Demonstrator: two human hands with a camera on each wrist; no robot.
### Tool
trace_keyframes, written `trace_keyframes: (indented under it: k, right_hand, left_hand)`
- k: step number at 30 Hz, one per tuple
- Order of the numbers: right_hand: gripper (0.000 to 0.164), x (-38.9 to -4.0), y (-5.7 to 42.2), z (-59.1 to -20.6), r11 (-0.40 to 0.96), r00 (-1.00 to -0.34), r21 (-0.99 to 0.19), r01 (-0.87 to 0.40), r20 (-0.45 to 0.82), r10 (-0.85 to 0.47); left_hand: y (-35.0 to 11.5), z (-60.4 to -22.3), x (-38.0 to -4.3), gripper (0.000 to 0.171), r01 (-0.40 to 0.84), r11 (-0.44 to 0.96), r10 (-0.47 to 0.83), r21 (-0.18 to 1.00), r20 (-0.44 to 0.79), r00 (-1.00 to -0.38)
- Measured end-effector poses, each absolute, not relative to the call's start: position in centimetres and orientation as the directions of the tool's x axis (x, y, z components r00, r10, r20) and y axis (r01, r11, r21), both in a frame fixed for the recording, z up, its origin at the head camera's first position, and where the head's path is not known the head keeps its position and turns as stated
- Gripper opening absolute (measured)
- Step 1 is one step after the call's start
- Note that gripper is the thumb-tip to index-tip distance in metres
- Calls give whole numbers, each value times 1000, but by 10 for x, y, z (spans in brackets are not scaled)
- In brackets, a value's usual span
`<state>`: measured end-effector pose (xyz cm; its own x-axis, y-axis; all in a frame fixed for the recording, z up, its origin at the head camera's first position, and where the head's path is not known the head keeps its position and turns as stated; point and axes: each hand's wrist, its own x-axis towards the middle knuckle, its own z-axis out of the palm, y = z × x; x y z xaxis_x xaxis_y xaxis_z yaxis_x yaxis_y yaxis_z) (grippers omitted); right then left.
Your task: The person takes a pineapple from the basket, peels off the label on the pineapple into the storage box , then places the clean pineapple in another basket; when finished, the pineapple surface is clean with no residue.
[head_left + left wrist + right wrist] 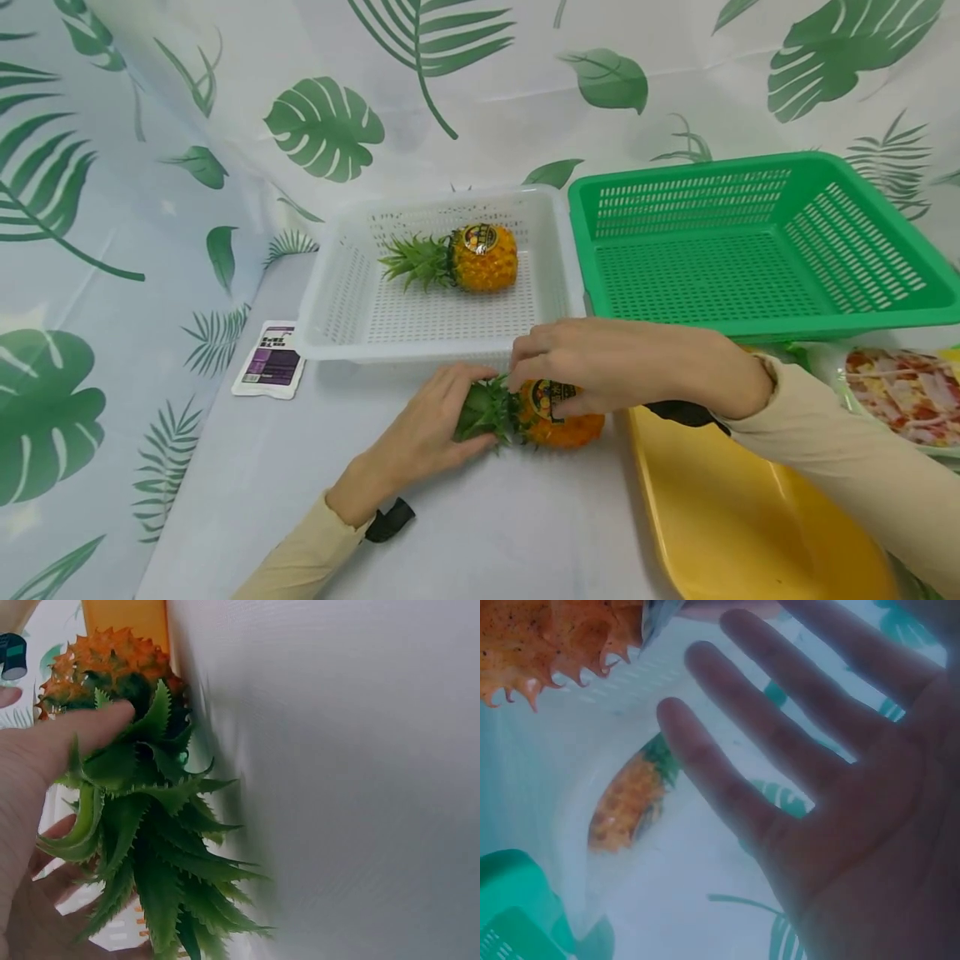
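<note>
With the pineapple [566,433] on the counter [487,525] before the white basket [420,350], the step seems to be positioning it, left hand [423,421] curled round its leaves, right hand [600,362] spread over its body; moving it would call for two-handed support.

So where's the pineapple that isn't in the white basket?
In the head view, that pineapple is just right of centre, in front of the white basket, with the left hand on its leaves and the right hand over its body.
</note>
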<state>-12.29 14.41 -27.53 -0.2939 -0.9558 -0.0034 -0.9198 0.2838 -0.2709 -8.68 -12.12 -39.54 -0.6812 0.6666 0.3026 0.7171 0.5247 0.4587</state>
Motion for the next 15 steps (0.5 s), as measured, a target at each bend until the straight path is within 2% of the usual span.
trace_keyframes:
  k: [15]
  right_hand:
    - [35, -125, 141, -278, 319, -310, -255, -913, -76, -948]
  left_hand:
    - [-119, -399, -89, 75, 750, 478, 674, 457, 357, -647]
